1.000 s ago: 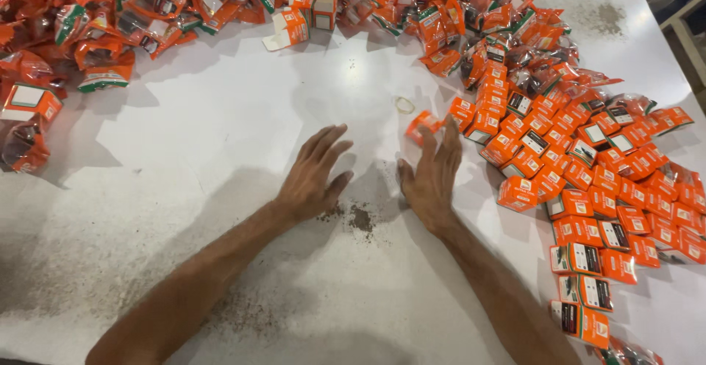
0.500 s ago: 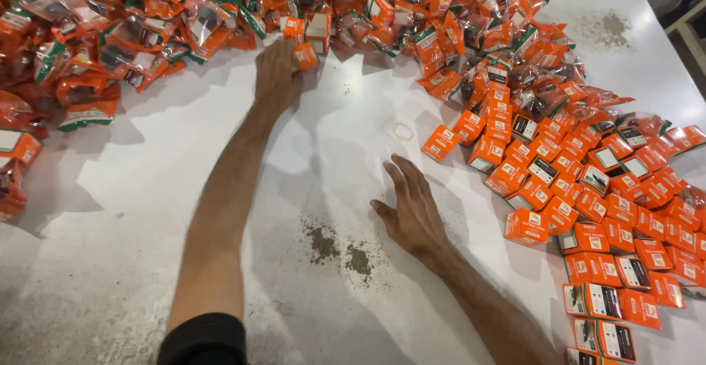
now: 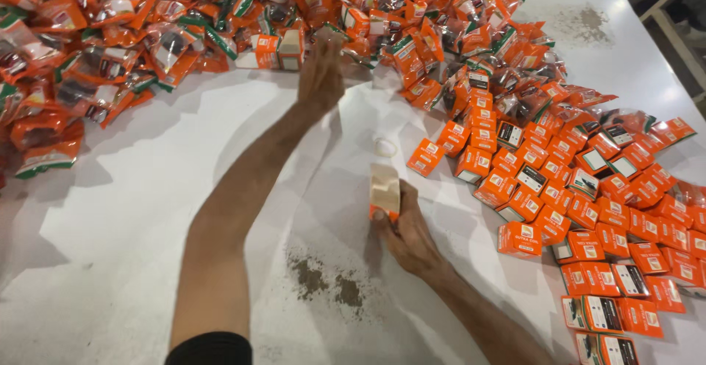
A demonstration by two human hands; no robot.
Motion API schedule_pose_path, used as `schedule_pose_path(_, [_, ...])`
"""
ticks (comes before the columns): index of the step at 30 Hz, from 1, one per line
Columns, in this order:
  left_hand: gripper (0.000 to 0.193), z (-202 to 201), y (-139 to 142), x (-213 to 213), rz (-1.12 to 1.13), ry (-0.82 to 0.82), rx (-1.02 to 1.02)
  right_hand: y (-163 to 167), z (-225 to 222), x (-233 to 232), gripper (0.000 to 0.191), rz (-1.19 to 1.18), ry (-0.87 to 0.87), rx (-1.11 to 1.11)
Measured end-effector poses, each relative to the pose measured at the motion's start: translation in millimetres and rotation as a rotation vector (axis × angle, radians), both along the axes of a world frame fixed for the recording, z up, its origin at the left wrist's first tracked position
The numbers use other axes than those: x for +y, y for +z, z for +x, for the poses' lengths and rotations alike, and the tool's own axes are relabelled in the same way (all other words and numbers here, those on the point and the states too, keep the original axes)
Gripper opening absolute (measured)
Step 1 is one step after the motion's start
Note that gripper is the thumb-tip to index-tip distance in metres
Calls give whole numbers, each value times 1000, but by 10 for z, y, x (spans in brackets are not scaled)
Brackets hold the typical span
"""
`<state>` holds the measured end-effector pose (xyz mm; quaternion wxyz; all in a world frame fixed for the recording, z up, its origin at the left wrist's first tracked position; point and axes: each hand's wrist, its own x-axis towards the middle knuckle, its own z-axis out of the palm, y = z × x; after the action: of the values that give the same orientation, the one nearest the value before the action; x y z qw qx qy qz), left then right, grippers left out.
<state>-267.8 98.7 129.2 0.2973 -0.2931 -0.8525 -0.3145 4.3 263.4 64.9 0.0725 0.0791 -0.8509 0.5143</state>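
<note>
Orange boxes [image 3: 588, 210] and orange-green packets [image 3: 110, 63] cover a white table [image 3: 132, 210].

An open small orange carton [image 3: 384, 192] stands upright near the worktop [image 3: 132, 210] centre. Right of it lie small orange boxes [image 3: 588, 210], loosely spread. Beyond it, orange-and-clear plastic packets [image 3: 110, 56] are heaped.

A white desk [image 3: 110, 262] fills nearly the whole view, brightly lit, with dark gritty smudges [image 3: 323, 284] on it. At the top right edge stands what may be a pale wooden frame [image 3: 673, 19] over dim floor.
</note>
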Motion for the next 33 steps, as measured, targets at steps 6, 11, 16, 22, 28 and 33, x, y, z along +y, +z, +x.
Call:
schedule_pose_path(6, [52, -510, -130, 144, -230, 320, -48, 123, 34, 50, 55, 273, 130, 139])
schedule_pose_path(11, [36, -110, -166, 31, -216, 156, -214, 224, 69, 89, 55, 192, 169, 64])
schedule_pose_path(16, [20, 990, -232, -457, -97, -6, -190, 211, 128, 36, 72, 97, 116, 73])
schedule_pose_path(22, [30, 2542, -163, -866, 505, -269, -53, 44, 273, -40, 73, 333, 251, 356])
schedule_pose_path(28, [32, 2982, -204, -785, 134, -472, 460, -13, 304, -121, 70, 335, 348, 377])
schedule_pose_path(33, [48, 3015, -329, -769, -49, -283, 351, 106, 420, -192, 79, 262, 319, 283])
